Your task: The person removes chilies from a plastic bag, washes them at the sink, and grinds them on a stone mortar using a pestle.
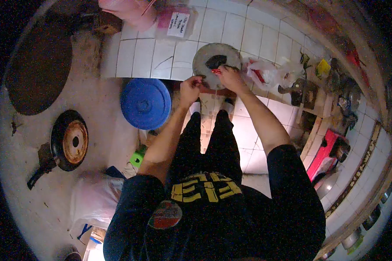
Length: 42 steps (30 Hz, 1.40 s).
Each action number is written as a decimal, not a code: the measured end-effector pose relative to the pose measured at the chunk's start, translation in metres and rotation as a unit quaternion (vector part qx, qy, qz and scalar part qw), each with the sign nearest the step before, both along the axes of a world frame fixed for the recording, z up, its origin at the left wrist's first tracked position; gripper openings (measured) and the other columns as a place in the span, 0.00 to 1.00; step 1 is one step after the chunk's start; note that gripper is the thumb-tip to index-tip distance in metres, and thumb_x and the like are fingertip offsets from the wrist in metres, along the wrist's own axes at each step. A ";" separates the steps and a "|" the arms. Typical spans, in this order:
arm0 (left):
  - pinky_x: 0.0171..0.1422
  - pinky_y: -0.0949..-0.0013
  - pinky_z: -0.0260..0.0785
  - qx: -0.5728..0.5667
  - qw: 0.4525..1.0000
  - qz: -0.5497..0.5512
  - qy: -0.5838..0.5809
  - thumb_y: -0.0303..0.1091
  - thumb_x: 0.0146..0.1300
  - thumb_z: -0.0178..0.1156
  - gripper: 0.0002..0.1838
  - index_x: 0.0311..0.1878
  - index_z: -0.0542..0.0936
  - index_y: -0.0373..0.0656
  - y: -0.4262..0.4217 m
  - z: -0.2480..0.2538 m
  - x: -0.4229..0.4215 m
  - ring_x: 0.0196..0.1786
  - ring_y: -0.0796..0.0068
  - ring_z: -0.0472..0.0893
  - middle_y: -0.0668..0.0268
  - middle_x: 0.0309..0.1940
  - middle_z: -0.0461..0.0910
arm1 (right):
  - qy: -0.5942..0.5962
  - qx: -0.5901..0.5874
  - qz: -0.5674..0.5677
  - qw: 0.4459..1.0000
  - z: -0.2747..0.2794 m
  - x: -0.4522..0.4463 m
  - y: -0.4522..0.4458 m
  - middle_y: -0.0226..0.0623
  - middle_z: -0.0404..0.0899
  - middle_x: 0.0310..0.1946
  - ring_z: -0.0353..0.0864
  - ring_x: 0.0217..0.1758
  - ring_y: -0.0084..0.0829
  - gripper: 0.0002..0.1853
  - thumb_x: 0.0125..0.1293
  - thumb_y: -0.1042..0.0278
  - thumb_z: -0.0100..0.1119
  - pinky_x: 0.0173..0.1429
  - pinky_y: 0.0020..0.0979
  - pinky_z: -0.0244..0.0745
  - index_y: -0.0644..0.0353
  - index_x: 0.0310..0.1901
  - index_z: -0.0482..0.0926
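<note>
A round grey stone mortar [200,56] sits at the edge of the white tiled counter, with a dark pestle [216,61] lying in it. My right hand [231,80] is over the mortar's right side. Its fingers pinch a small bright red piece [215,71], too small to name for certain. At the mortar's lower left rim is my left hand [189,90], fingers closed together; something small and reddish shows at their tips, but I cannot make it out.
A white plastic bag [263,73] with something red lies right of the mortar. Behind stand a pink container [133,13] and a labelled pack [176,24]. A blue round lid or tub [146,104] is below left. A frying pan [72,140] hangs on the left wall.
</note>
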<state>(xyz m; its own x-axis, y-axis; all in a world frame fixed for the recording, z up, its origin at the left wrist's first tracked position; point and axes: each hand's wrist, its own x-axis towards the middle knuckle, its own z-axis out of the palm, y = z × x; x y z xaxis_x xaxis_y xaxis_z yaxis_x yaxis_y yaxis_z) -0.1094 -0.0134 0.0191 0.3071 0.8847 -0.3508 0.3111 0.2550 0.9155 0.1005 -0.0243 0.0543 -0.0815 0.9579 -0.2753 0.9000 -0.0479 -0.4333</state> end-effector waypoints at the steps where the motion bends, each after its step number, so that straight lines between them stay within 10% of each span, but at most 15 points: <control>1: 0.42 0.72 0.72 0.015 1.000 0.004 -0.002 0.20 0.49 0.57 0.15 0.42 0.81 0.35 0.001 0.000 0.000 0.35 0.74 0.81 0.61 0.32 0.83 | 0.047 0.015 -0.017 0.999 -0.002 0.003 0.001 0.51 0.80 0.34 0.80 0.37 0.54 0.14 0.64 0.61 0.53 0.44 0.47 0.76 0.60 0.45 0.73; 13: 0.52 0.59 0.74 0.156 0.927 -0.266 0.212 0.27 0.49 0.60 0.23 0.52 0.77 0.41 0.013 0.032 0.024 0.46 0.55 0.81 0.54 0.45 0.79 | 0.403 -0.159 -0.306 0.848 -0.006 0.035 0.006 0.25 0.71 0.22 0.67 0.22 0.17 0.12 0.68 0.54 0.55 0.25 0.22 0.63 0.54 0.42 0.79; 22: 0.52 0.57 0.75 0.329 0.814 -0.373 0.299 0.32 0.59 0.51 0.20 0.56 0.74 0.47 0.014 0.016 0.071 0.60 0.59 0.73 0.61 0.55 0.74 | 0.651 -0.199 -0.395 0.617 0.025 0.035 -0.043 0.20 0.68 0.19 0.61 0.16 0.16 0.10 0.67 0.54 0.57 0.17 0.22 0.54 0.51 0.35 0.75; 27: 0.47 0.57 0.77 0.241 0.786 -0.460 0.336 0.34 0.58 0.52 0.15 0.49 0.75 0.42 0.024 0.035 0.078 0.56 0.60 0.75 0.60 0.52 0.74 | 0.630 -0.210 -0.403 0.630 0.014 0.023 -0.103 0.24 0.67 0.22 0.63 0.19 0.17 0.09 0.70 0.58 0.51 0.19 0.21 0.53 0.53 0.37 0.72; 33: 0.44 0.60 0.77 0.456 0.760 -0.369 0.280 0.35 0.59 0.52 0.12 0.44 0.76 0.42 0.029 0.021 0.098 0.50 0.62 0.78 0.61 0.49 0.76 | 0.685 -0.268 -0.448 0.508 0.005 0.007 -0.150 0.25 0.65 0.22 0.62 0.19 0.18 0.09 0.71 0.58 0.50 0.19 0.21 0.54 0.52 0.37 0.71; 42: 0.36 0.63 0.77 0.491 0.706 -0.394 0.324 0.36 0.57 0.53 0.16 0.48 0.75 0.41 0.034 0.007 0.109 0.46 0.65 0.80 0.61 0.39 0.81 | 0.722 -0.245 -0.412 0.499 0.031 0.009 -0.145 0.24 0.65 0.22 0.62 0.19 0.18 0.10 0.72 0.58 0.48 0.19 0.20 0.54 0.53 0.37 0.72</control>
<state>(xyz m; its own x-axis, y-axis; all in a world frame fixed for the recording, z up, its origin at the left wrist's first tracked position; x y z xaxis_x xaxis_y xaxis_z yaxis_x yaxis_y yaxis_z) 0.0000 0.0210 0.0257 0.8959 0.4438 0.0205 0.4377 -0.8896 0.1303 0.1093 -0.1690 0.0852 -0.1675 0.6773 -0.7164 -0.7462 -0.5620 -0.3568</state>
